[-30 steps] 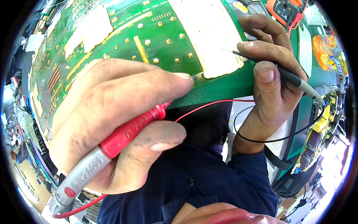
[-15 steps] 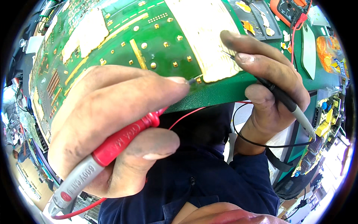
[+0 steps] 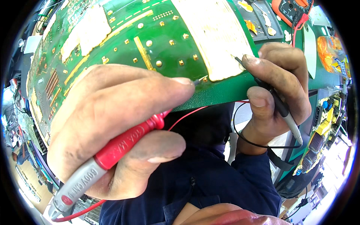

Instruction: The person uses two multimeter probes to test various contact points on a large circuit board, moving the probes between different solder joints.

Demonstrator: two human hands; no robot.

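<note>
A large green circuit board fills the upper middle, with gold pads and pale whitish patches on it. My left hand is closed around a red and grey multimeter probe; its metal tip lies at a small gold component near the board's near edge. My right hand grips a black and grey multimeter probe between thumb and fingers. That probe's tip points at the right side of the wide pale patch; whether it touches, I cannot tell.
An orange multimeter lies at the upper right, beside a dark tray holding orange and white scraps. An orange plastic packet is at the right edge. Below it stands another board with yellow parts. Probe leads loop below my hands.
The board has shifted slightly right. My right hand has drawn in its outstretched finger, and its probe has tilted steeper. My left hand and red probe have moved a little to the right.
</note>
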